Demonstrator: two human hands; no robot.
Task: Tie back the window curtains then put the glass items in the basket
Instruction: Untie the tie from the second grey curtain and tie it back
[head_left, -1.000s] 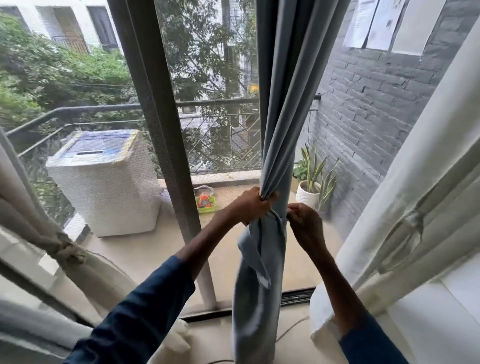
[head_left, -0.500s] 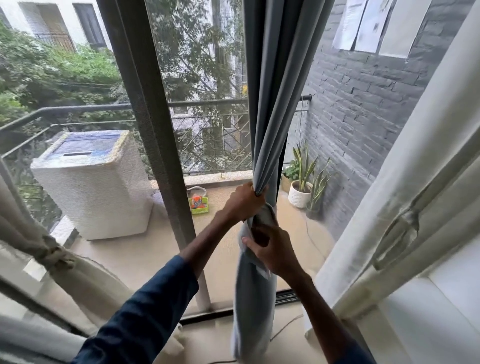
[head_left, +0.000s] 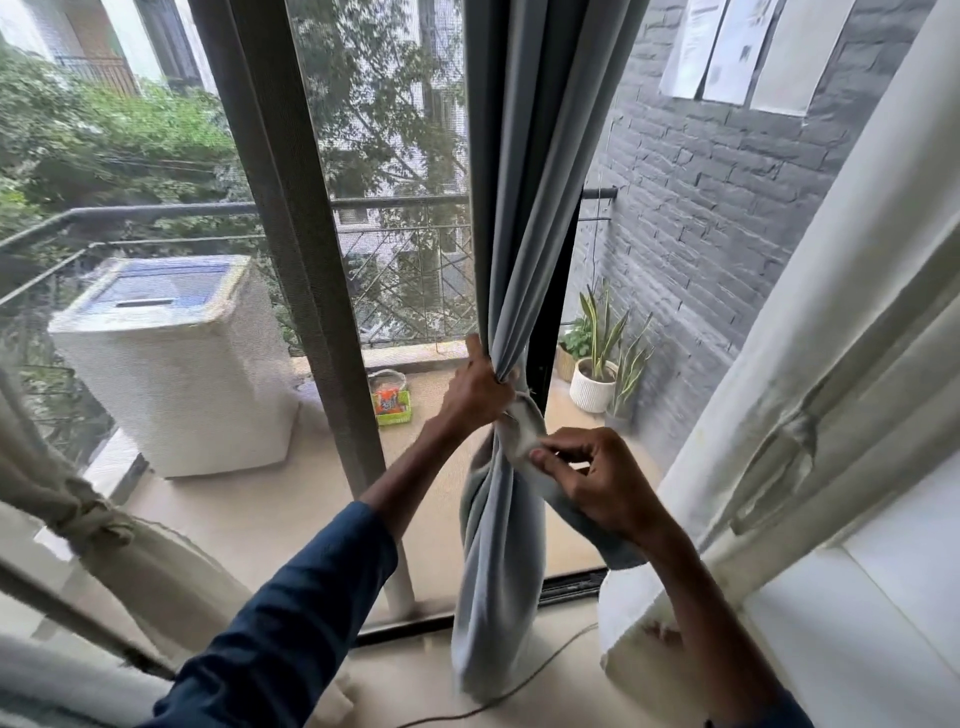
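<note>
Left hand and right hand both on the grey curtain at the window.
Left hand: fingers curled tight round the gathered curtain. Right hand: just below, thumb and fingertips pinching a fold of the same cloth. Count: one grey curtain, hanging beside the dark window frame; two cream curtains, the left one knotted, the right one bunched in front of the grey brick wall. Three paper sheets on that wall. On the balcony: one covered washing machine, one white pot with a snake plant, one green-orange packet. Thin cable on the floor.
</note>
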